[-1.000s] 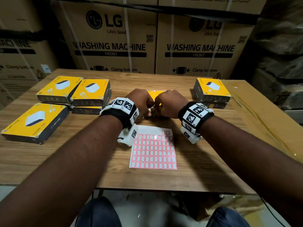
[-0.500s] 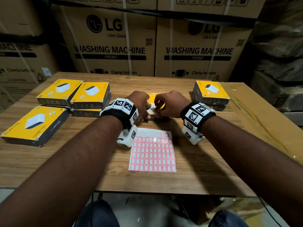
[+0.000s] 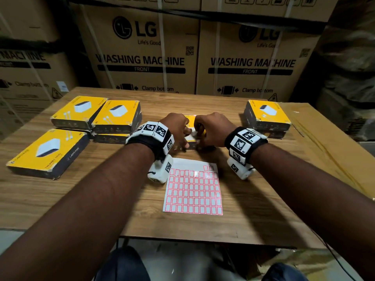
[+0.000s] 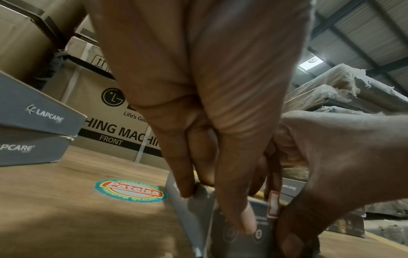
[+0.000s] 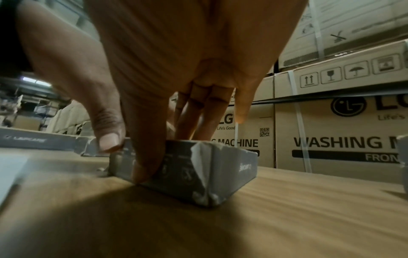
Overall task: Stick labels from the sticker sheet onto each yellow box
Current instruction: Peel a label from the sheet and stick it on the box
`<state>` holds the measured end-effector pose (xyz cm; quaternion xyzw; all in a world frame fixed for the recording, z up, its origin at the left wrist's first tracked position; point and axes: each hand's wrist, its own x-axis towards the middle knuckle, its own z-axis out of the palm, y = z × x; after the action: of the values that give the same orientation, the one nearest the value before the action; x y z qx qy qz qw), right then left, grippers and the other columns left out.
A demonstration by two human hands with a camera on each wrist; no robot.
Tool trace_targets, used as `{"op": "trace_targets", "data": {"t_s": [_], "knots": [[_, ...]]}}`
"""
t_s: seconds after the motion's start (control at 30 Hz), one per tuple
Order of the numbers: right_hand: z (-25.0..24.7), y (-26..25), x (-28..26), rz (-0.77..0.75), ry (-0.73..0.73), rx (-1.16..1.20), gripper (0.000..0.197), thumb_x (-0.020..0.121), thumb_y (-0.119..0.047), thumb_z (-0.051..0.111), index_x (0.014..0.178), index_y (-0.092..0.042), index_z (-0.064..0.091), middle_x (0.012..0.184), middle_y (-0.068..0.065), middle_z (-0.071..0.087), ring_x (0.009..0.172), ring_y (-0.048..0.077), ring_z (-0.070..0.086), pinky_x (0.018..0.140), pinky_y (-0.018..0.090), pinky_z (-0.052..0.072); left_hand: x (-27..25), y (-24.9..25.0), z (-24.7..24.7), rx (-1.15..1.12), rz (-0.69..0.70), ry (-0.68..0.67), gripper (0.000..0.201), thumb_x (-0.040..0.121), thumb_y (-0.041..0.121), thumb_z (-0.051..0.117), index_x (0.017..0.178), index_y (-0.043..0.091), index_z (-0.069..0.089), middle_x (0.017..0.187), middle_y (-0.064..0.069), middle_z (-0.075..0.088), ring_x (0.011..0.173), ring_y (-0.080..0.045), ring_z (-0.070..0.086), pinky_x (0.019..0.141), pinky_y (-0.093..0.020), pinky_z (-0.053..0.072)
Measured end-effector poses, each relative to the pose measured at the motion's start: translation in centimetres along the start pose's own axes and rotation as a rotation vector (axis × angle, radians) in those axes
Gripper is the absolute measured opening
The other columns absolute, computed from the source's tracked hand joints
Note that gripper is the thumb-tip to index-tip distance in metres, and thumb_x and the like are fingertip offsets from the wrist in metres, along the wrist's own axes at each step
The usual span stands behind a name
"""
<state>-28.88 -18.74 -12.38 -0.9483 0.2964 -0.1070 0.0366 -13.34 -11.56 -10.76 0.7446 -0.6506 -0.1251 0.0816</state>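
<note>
A small yellow box (image 3: 191,133) with grey sides (image 5: 198,167) lies at the table's middle, mostly hidden under both hands. My left hand (image 3: 182,137) grips its left near corner, fingers (image 4: 185,185) on the edge and thumb down the front. My right hand (image 3: 203,134) pinches the right part, thumb (image 5: 145,165) pressed on the front side and fingers on top. A red-bordered label (image 4: 273,204) shows at the box's near edge beside the right hand. The sticker sheet (image 3: 192,187) lies flat just in front of the box.
More yellow boxes sit at the left (image 3: 79,111) (image 3: 117,115) (image 3: 48,151). A stack of two (image 3: 266,114) stands at the right. Large cardboard cartons (image 3: 142,57) wall off the back. A brown board (image 3: 328,142) covers the table's right side.
Both hands have stayed on the middle box. They have drawn slightly apart, so a little more of the yellow top shows between them.
</note>
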Motion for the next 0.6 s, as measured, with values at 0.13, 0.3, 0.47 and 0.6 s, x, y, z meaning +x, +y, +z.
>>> {"op": "trace_targets", "data": {"t_s": [0.13, 0.3, 0.47, 0.6], "knots": [[-0.4, 0.6, -0.3, 0.056, -0.045, 0.175, 0.049, 0.059, -0.042, 0.088, 0.094, -0.023, 0.06, 0.088, -0.01, 0.071, 0.079, 0.007, 0.065, 0.069, 0.025, 0.052, 0.1, 0.0, 0.0, 0.026, 0.02, 0.004, 0.049, 0.062, 0.023, 0.09, 0.067, 0.019, 0.041, 0.064, 0.015, 0.046, 0.058, 0.002, 0.044, 0.05, -0.023, 0.031], [-0.7, 1.2, 0.2, 0.13, -0.091, 0.327, 0.044, 0.059, -0.036, 0.091, 0.09, -0.018, 0.064, 0.081, -0.012, 0.072, 0.076, 0.0, 0.066, 0.069, 0.022, 0.051, 0.2, 0.1, 0.1, 0.052, 0.013, 0.006, 0.05, 0.06, 0.024, 0.091, 0.067, 0.018, 0.042, 0.063, 0.013, 0.048, 0.057, -0.006, 0.045, 0.052, -0.023, 0.032], [-1.5, 1.7, 3.0, 0.276, -0.368, 0.314, 0.038, 0.057, -0.04, 0.091, 0.08, -0.024, 0.065, 0.073, -0.009, 0.067, 0.071, 0.01, 0.059, 0.069, 0.026, 0.046, 0.4, 0.2, 0.0, 0.061, 0.021, -0.001, 0.051, 0.059, 0.022, 0.091, 0.067, 0.017, 0.041, 0.061, 0.011, 0.048, 0.056, -0.011, 0.045, 0.053, -0.024, 0.033], [-1.7, 2.1, 4.8, 0.297, -0.516, 0.343, 0.033, 0.06, -0.038, 0.09, 0.074, -0.025, 0.063, 0.069, -0.007, 0.064, 0.068, 0.012, 0.056, 0.067, 0.024, 0.044, 0.4, 0.1, 0.0, 0.064, 0.035, 0.001, 0.05, 0.059, 0.023, 0.092, 0.071, 0.016, 0.043, 0.068, 0.008, 0.053, 0.063, -0.013, 0.048, 0.056, -0.024, 0.036]]}}
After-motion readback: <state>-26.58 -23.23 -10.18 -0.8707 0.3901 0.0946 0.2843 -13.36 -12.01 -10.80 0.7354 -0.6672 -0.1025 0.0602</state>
